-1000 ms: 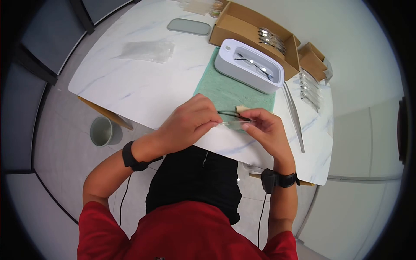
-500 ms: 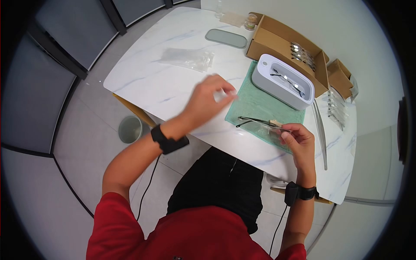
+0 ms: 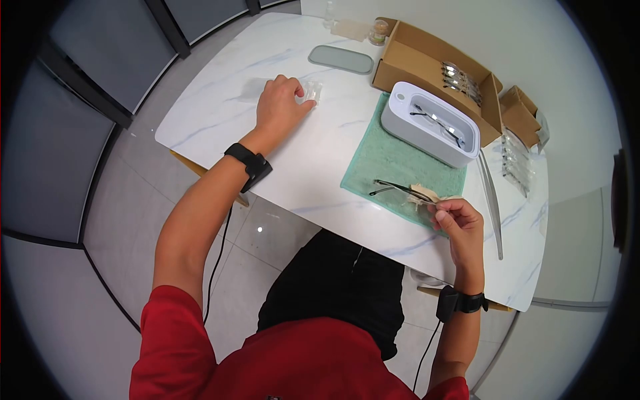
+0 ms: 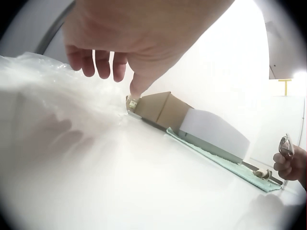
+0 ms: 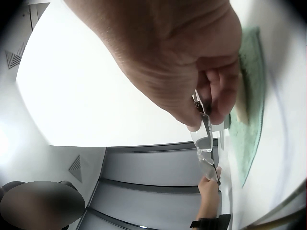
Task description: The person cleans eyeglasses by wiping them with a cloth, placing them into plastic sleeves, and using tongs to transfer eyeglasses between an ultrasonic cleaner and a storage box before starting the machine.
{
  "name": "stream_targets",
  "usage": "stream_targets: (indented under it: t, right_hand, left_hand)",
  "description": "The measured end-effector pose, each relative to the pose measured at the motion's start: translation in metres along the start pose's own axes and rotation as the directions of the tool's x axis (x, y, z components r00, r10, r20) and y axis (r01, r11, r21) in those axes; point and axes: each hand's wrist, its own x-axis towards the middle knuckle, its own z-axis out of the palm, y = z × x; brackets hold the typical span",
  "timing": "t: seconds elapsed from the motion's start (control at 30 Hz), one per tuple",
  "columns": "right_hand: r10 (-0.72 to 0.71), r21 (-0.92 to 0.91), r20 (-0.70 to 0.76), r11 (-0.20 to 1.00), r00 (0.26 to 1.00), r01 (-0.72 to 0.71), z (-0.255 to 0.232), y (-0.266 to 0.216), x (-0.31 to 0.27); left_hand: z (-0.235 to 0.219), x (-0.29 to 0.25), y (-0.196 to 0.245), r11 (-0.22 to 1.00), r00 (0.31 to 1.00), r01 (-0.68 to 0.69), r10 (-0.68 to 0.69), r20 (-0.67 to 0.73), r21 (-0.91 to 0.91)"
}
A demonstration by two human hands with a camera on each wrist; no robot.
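Note:
My right hand (image 3: 460, 223) pinches a pair of eyeglasses (image 5: 205, 139) at one end, between thumb and fingers. Their dark temples (image 3: 393, 187) point left, over the near part of a green towel (image 3: 365, 157). On that towel, beside the right fingers, lies a crumpled beige cloth (image 3: 421, 193). My left hand (image 3: 279, 103) is over a stack of clear plastic bags (image 3: 312, 92) at the table's left, hiding part of it. In the left wrist view its fingers (image 4: 102, 64) hang loosely above the plastic bags (image 4: 53, 81), holding nothing.
A white ultrasonic cleaner (image 3: 427, 137) with glasses in its basin stands on the towel. Behind it, a cardboard box (image 3: 407, 67) holds several glasses. Long metal tweezers (image 3: 492, 207) and bagged glasses (image 3: 517, 163) lie at right. A grey tray (image 3: 340, 59) sits further back.
My left hand has let go of the glasses and moved left and away, over the plastic bags. The right hand keeps its pinch on the glasses, now further right in the head view.

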Motion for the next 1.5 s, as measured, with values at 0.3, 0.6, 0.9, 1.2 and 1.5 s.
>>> stream_targets:
  t: [0.3,0.6,0.9,1.2,1.5]
  right_hand:
    - [0.008,0.026,-0.003,1.000,1.000,-0.008,-0.004,0.010,-0.001]
    - [0.009,0.006,-0.012,1.000,1.000,-0.009,-0.004,0.009,-0.002]
    - [-0.167,-0.005,-0.146,0.986,0.975,0.168,0.046,-0.029,0.005]
    - [-0.306,0.019,-0.154,0.950,0.940,0.312,0.113,-0.027,0.016]
    - [-0.612,-0.364,-0.131,0.762,0.780,0.536,0.120,-0.023,0.015]
  left_hand:
    - [0.007,-0.001,-0.015,0.977,0.995,0.084,-0.071,0.074,-0.195]
    - [0.005,0.000,-0.022,0.951,0.985,0.173,-0.166,0.047,-0.255]
    - [-0.029,-0.047,0.018,0.903,0.957,0.019,-0.141,-0.253,-0.428]
    - [-0.037,-0.084,0.061,0.798,0.962,0.016,-0.177,-0.209,-0.602]
    - [-0.027,-0.096,0.068,0.738,0.975,0.049,-0.182,-0.129,-0.673]
